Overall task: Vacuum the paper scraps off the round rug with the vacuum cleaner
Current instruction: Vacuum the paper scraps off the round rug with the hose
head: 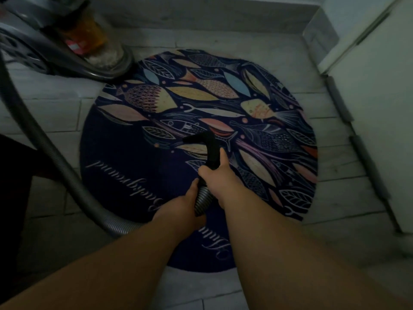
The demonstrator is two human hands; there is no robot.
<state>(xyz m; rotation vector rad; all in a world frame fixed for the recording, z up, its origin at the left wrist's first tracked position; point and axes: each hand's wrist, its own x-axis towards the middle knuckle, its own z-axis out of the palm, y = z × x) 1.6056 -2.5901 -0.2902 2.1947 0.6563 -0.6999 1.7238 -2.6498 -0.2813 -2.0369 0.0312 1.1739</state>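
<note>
Light: dim overall, no glare.
Brightest area: pale floor tiles [279, 43] beyond my rug [125, 153].
Darkest area: lower left corner, near black.
Sharpness: soft; vacuum body [44, 41] smeared.
Edges: wide-angle bending; my forearms stretch large toward the bottom.

**A dim room in a home**

The floor [55, 113] is pale wood-look tile, with a round rug [125, 157] printed with fish and leaves laid on it. A canister vacuum cleaner [67, 41] stands at the rug's far left edge, and a white cabinet door [380, 97] rises on the right, beside a low pale baseboard [201, 16]
</note>
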